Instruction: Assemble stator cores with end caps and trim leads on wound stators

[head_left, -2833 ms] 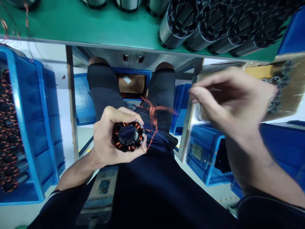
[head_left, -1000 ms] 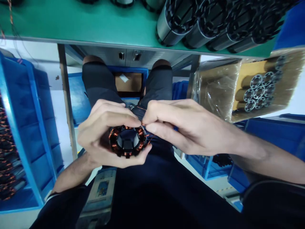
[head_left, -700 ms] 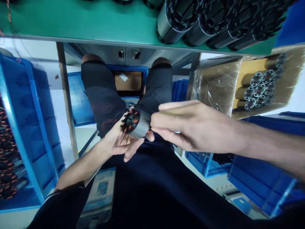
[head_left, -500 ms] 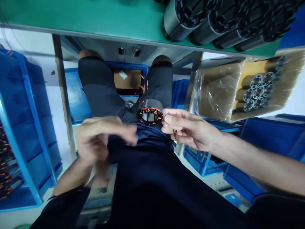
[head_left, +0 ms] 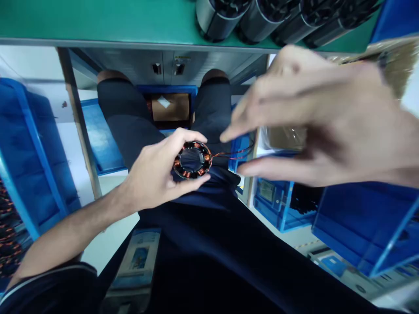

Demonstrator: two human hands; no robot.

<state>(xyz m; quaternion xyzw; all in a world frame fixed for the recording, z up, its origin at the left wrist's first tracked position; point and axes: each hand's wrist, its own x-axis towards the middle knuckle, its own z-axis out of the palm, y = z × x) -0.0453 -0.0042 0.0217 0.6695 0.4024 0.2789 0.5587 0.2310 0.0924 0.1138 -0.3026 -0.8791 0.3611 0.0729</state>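
A motor stator [head_left: 207,162] with copper windings around its ring is held above my lap. My left hand [head_left: 160,168] grips it from the left, thumb and fingers around its outer edge. Thin lead wires [head_left: 232,153] run from the stator's right side toward my right hand [head_left: 304,117]. That hand is raised to the right, blurred by motion, with thumb and fingers apart and nothing seen between them. It hides part of the cardboard box behind it.
Several dark metal cylinders [head_left: 222,19] stand on the green bench top [head_left: 98,22]. Blue bins [head_left: 42,161] are at the left, one with copper-wound parts; more blue bins [head_left: 363,222] are at the right. Between my legs is an open box [head_left: 172,107]. A badge [head_left: 139,261] hangs on my clothing.
The stator has passed from my right hand to my left, its wires now stretching right. My right hand has let go and risen, nearer the camera. The view has shifted slightly.
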